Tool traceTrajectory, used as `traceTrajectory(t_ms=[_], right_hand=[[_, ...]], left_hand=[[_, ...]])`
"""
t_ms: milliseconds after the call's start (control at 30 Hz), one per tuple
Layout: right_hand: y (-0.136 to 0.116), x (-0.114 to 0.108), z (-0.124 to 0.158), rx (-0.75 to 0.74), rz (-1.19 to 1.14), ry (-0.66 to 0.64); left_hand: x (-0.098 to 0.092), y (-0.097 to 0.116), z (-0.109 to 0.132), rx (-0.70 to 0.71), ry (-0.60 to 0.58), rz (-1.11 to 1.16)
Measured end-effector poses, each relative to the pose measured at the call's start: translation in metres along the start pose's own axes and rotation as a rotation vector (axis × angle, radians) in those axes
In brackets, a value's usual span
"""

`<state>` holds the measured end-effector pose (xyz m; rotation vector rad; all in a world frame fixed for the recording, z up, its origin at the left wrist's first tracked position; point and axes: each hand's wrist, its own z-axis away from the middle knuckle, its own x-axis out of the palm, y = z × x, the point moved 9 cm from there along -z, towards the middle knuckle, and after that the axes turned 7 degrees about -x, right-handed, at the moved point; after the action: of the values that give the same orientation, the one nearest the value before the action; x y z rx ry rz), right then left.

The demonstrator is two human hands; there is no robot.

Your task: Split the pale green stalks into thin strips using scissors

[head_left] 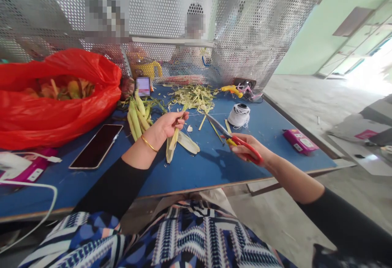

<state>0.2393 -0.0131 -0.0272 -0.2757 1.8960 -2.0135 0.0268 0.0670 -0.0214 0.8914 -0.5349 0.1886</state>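
My left hand point(172, 124) pinches a small bundle of pale husk strips point(173, 143) whose wide ends hang down over the blue table. A thin white thread point(196, 115) stretches from the bundle toward a white spool point(239, 115) at the right. In my right hand point(246, 147) are red-handled scissors point(252, 149), their blades pointing up and left, the tips near the thread. A loose husk piece point(188, 142) lies beside the bundle. Behind my left hand rest whole green-yellow husks point(136, 117), and shredded strips point(194, 97) are heaped at the back.
On the left are a red plastic bag point(61, 117) of plant material, a phone point(96, 146) and a white cable point(53, 202). A yellow glue gun point(232, 91) is at the back, a purple packet point(300, 141) at the right. People appear behind the mesh screen point(245, 27).
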Motion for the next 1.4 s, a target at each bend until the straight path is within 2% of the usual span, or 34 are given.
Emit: traceTrajectory(t_ms=[100, 167, 333, 400, 533, 633, 733, 900, 967, 1033, 1133, 1233, 1333, 1400], right_hand=[[-0.003, 0.005, -0.002, -0.028, -0.203, 0.038], [-0.006, 0.007, -0.004, -0.008, -0.248, 0.065], [-0.033, 0.017, -0.005, -0.030, -0.300, -0.004], [-0.037, 0.021, -0.002, 0.029, -0.259, -0.011], [-0.027, 0.033, 0.002, 0.210, -0.178, -0.015], [-0.019, 0.038, -0.005, 0.262, -0.150, 0.051], [-0.018, 0.040, -0.020, 0.267, -0.116, 0.089], [-0.027, 0.036, -0.039, 0.149, -0.072, 0.122], [-0.027, 0.031, -0.041, 0.131, 0.021, 0.136], [-0.023, 0.028, -0.040, 0.170, 0.227, 0.112], [-0.027, 0.029, -0.041, 0.194, 0.807, 0.077], [-0.045, 0.038, -0.044, 0.142, 1.332, 0.088], [-0.061, 0.049, -0.050, 0.076, 1.457, 0.031], [-0.080, 0.053, -0.059, -0.079, 1.281, 0.046]], left_hand=[[-0.001, 0.000, -0.001, -0.003, 0.005, -0.003], [-0.001, 0.000, -0.001, -0.004, 0.007, 0.001], [-0.003, -0.001, -0.001, -0.014, 0.014, 0.016], [-0.003, 0.000, -0.001, -0.010, 0.016, 0.019], [-0.001, 0.000, -0.001, -0.004, 0.011, 0.001], [0.001, 0.000, -0.001, 0.008, 0.001, -0.011], [0.003, 0.000, 0.001, 0.023, -0.010, -0.021], [0.008, -0.002, 0.006, 0.005, -0.016, -0.011], [0.009, 0.000, 0.009, 0.009, -0.018, -0.014], [0.009, 0.005, 0.012, 0.038, -0.013, -0.025], [0.011, 0.018, 0.021, 0.124, -0.010, -0.075], [0.019, 0.030, 0.032, 0.210, -0.036, -0.168], [0.029, 0.035, 0.041, 0.268, -0.052, -0.258], [0.035, 0.036, 0.046, 0.315, -0.055, -0.315]])
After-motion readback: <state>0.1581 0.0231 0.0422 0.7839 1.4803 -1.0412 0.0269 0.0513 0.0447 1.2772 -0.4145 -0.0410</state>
